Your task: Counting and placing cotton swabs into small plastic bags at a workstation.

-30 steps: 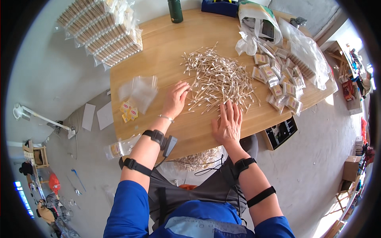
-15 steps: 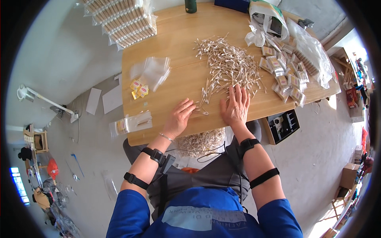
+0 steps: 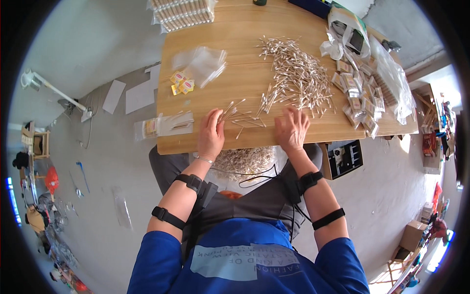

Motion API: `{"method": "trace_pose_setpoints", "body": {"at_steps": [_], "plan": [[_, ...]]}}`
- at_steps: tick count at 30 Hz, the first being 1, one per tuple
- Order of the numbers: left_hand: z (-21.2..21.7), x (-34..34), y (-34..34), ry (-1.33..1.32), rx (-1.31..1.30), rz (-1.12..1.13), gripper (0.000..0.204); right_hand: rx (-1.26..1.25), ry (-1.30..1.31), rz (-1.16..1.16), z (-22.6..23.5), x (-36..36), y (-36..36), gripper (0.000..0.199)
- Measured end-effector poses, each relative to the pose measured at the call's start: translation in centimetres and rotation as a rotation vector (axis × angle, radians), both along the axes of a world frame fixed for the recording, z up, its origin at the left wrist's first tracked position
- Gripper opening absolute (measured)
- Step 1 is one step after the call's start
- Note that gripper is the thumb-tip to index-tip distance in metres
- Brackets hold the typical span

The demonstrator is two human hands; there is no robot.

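Note:
My left hand (image 3: pixel 211 133) is at the table's near edge, fingers curled together around the ends of a few cotton swabs (image 3: pixel 234 109) that fan out from its fingertips. More loose swabs lie just right of it. My right hand (image 3: pixel 293 131) rests on the wood with bent, spread fingers, its tips at the near edge of a large heap of cotton swabs (image 3: pixel 299 71). Left of my left hand lies a clear bag with a yellow label (image 3: pixel 151 128), with a few swabs beside it. Empty clear bags (image 3: pixel 205 63) and yellow cards (image 3: pixel 182 83) lie farther back.
Small filled packets (image 3: pixel 360 98) crowd the table's right side beside a plastic bag (image 3: pixel 389 73). Stacked swab packs (image 3: pixel 183 14) stand at the back left. Below the near edge, more swabs (image 3: pixel 245 161) sit between my knees. An open box (image 3: pixel 344 159) is at the right.
My left hand has moved left and curled its fingers; the loose swabs near it now lie fanned out. My right hand has bent its fingers. The view has shifted slightly.

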State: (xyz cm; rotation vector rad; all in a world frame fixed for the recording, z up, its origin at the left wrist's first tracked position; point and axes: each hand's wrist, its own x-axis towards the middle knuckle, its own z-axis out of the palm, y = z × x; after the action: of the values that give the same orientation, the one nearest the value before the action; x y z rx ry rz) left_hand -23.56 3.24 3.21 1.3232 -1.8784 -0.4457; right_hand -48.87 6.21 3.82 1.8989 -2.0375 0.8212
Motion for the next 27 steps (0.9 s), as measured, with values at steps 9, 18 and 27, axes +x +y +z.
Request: {"method": "trace_pose_setpoints", "body": {"at_steps": [9, 18, 27], "plan": [[0.0, -0.1, 0.2, 0.112, 0.015, 0.088, 0.045, 0.126, -0.15, 0.398, 0.0, 7.7, 1.2, 0.034], [0.1, 0.2, 0.2, 0.149, 0.008, 0.055, 0.052, 0.132, -0.253, 0.149, 1.2, 5.9, 1.2, 0.041], [0.0, 0.2, 0.0, 0.166, -0.067, 0.067, 0.05, 0.177, -0.278, 0.052, -0.1, 6.4, 3.0, 0.022]]}}
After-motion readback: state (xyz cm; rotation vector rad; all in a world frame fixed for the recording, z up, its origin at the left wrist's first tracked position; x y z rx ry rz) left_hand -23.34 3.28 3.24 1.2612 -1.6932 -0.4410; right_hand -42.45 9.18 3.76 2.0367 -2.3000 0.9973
